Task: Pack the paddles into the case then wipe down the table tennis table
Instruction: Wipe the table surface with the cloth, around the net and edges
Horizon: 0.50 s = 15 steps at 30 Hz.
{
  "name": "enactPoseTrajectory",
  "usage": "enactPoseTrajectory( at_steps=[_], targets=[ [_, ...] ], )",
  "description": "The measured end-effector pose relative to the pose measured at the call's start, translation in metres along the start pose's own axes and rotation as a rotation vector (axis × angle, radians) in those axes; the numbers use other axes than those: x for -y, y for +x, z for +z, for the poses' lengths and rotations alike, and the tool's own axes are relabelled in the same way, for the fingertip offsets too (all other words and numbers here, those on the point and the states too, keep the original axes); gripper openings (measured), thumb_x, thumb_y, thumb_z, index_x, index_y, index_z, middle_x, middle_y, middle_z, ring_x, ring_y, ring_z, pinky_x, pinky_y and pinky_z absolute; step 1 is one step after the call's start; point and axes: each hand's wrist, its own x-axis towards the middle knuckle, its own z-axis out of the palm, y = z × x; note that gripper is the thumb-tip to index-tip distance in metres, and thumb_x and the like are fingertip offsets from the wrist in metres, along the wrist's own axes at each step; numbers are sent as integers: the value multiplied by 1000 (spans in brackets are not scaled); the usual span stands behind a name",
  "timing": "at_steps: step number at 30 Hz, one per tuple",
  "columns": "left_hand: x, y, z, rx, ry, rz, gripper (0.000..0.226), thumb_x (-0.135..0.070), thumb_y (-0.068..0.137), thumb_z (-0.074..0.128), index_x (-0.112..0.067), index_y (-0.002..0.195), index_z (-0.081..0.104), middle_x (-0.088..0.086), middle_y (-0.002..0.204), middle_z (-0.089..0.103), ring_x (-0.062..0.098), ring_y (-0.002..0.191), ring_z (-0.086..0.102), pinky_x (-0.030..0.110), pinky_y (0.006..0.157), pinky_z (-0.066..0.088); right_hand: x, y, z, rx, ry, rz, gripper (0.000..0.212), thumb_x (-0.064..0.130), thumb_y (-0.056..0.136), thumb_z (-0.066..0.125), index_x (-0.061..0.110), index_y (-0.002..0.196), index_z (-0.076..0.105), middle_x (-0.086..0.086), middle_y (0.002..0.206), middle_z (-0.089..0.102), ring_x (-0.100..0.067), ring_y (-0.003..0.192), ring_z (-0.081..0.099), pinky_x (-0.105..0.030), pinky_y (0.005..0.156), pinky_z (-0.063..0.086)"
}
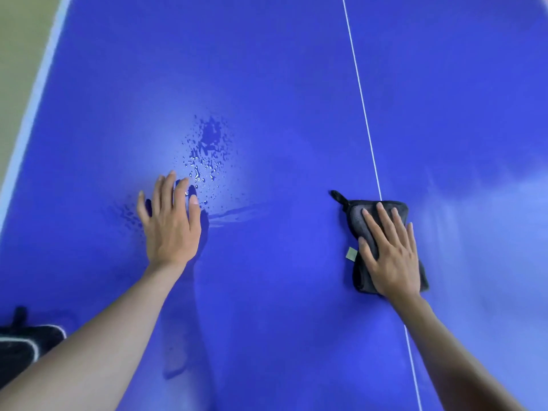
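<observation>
Head view: the frame is filled by the glossy blue table tennis table (281, 69), crossed by a thin white centre line (363, 108). A black zipped case with pale piping (26, 342) is seen at the lower left edge, partly cut off; no paddles can be seen. The left hand (170, 223) is laid flat on the surface, fingers straight and slightly spread. The right hand (391, 256) is pressed with straight, spread fingers onto a folded dark grey cloth (360, 216) beside the line. Scattered water droplets (207, 152) lie just beyond the left fingertips.
</observation>
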Motion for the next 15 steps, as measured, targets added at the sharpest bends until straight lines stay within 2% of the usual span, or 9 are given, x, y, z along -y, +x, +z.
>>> enactPoseTrajectory(
  at_steps=[5,10,15],
  targets=[
    [-1,3,-1,33,21,14,48,-37,108,25,-17,147,44,4,162,36,25,153,29,56,124,12,11,1,5,-27,-48,55,62,46,101,40,36,162,34,8,173,22,-21,162,14,-55,129,15],
    [0,4,-1,47,-36,38,53,-23,100,24,-19,149,44,4,164,34,24,154,27,57,124,12,60,6,21,-91,-47,252,62,47,101,39,33,162,37,5,172,27,-25,161,17,-53,129,16],
    [0,5,-1,22,-23,75,52,-23,102,24,-16,150,43,7,166,31,25,157,22,55,126,12,143,15,44,-83,-78,72,61,47,104,39,31,162,36,1,172,28,-28,160,19,-53,129,18]
  ],
)
